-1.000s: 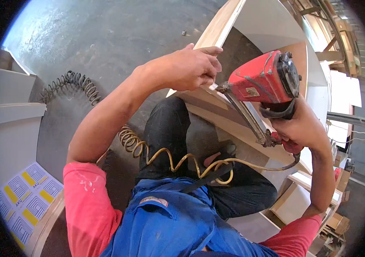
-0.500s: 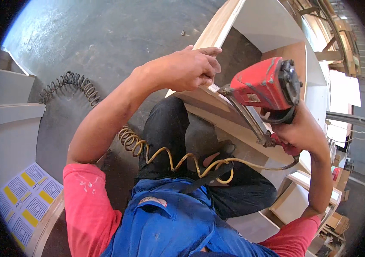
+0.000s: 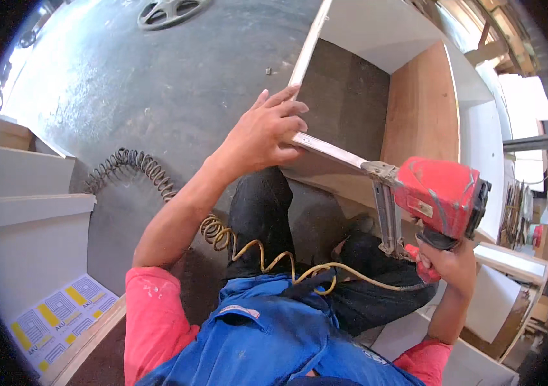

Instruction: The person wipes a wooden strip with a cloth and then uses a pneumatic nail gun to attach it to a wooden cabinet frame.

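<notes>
In my right hand (image 3: pixel 449 262) is a red pneumatic nail gun (image 3: pixel 438 196), gripped by its handle. Its metal nose points left and meets, or nearly meets, the right part of the white front edge of an open wooden cabinet (image 3: pixel 333 152). My left hand (image 3: pixel 266 132) holds that cabinet at its near left corner, fingers bent over the edge. A coiled yellow air hose (image 3: pixel 262 248) runs across my lap to the base of the nail gun's handle. The exact contact at the nose is hard to make out.
White panels (image 3: pixel 36 212) stand on the left, with a printed sheet (image 3: pixel 61 318) lying by them. A dark coiled hose (image 3: pixel 133 164) rests on the grey floor (image 3: pixel 177 90). A spoked wheel-like object (image 3: pixel 172 11) lies farther off. More white cabinet parts (image 3: pixel 509 264) stand at the right.
The nail gun has shifted right along the cabinet edge, away from my left hand. My left hand remains at the corner, its fingers more spread. The view has shifted too.
</notes>
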